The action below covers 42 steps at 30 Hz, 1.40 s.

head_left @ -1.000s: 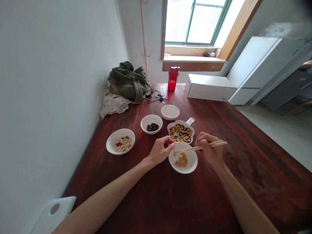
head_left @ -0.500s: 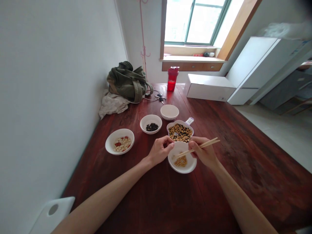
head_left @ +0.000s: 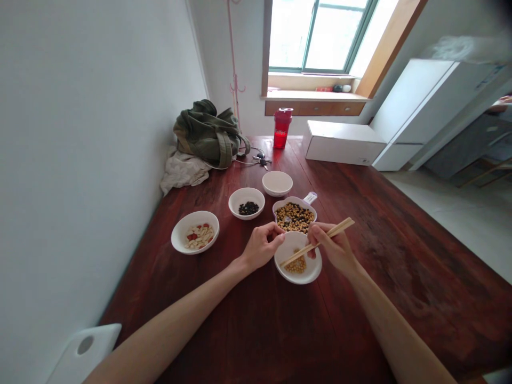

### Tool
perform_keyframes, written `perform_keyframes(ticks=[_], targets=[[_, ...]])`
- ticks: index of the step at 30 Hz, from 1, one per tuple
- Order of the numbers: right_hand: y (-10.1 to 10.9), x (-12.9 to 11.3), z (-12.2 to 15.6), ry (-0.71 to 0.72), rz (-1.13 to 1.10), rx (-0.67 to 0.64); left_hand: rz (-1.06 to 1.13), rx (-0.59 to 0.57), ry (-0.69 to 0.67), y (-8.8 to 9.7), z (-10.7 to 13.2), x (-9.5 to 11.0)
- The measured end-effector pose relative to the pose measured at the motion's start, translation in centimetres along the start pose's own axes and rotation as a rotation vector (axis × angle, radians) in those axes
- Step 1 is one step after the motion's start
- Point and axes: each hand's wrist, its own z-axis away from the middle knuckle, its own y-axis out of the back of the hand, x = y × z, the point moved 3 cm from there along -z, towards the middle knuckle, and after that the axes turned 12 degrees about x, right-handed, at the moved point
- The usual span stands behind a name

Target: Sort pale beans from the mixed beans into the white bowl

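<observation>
My right hand (head_left: 334, 246) grips a pair of wooden chopsticks (head_left: 316, 245), and their tips reach down into a small white bowl (head_left: 312, 272) holding yellow beans (head_left: 296, 265). My left hand (head_left: 262, 246) pinches that bowl's left rim with closed fingers. Just behind it stands a white handled dish (head_left: 310, 198) filled with mixed dark and yellow beans (head_left: 295, 216).
Further bowls stand on the dark red wooden table (head_left: 360, 298): one with peanuts (head_left: 196, 238), one with black beans (head_left: 247, 202), one empty bowl (head_left: 277, 183). At the back lie a green bag (head_left: 208, 132), a red bottle (head_left: 282, 128), keys (head_left: 261, 159) and a white box (head_left: 344, 142). A white chair back (head_left: 84, 352) shows at lower left.
My right hand has moved left and tipped the chopsticks downward, so their tips now dip into the near bowl. My left hand has stayed on the rim.
</observation>
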Motion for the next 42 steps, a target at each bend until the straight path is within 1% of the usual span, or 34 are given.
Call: perform_keyframes(ticks=[4,6,8,11,13,16,18,21,23,31,36,42], targets=[[0.7,0.0,-0.5,-0.073,-0.011,-0.07,0.0,-0.005,-0.004,0.0,0.0,0.0],[1.3,-0.3,-0.8,-0.058,-0.018,-0.053,-0.001,-0.003,-0.001,0.0,0.0,0.0],[2.1,-0.8,-1.1,-0.001,-0.058,0.026,0.0,-0.001,0.003,0.0,0.0,0.0],[3.4,-1.2,-1.5,0.099,-0.091,0.212,0.005,-0.002,0.011,0.0,0.1,0.0],[4.0,-1.0,-1.8,0.133,-0.073,0.317,0.008,-0.002,0.019,0.0,0.0,-0.1],[4.7,-0.1,-2.2,0.143,-0.005,0.383,0.014,-0.005,0.026,0.0,0.0,-0.2],[5.0,0.6,-2.4,0.156,0.118,0.408,0.016,-0.006,0.023,0.0,0.0,-0.3],[5.0,1.4,-2.5,0.182,0.318,0.401,0.01,-0.007,0.018,0.0,0.0,-0.2],[4.9,1.8,-2.6,0.188,0.374,0.378,0.002,-0.007,0.014,0.0,0.0,-0.2],[5.1,2.5,-2.6,0.205,0.399,0.411,-0.008,-0.005,-0.002,0.1,0.0,0.0],[5.4,3.0,-2.7,0.173,0.365,0.436,-0.007,-0.006,0.0,0.1,0.0,0.0],[5.3,3.1,-2.8,0.12,0.372,0.455,-0.015,-0.01,0.001,0.0,0.0,-0.1]])
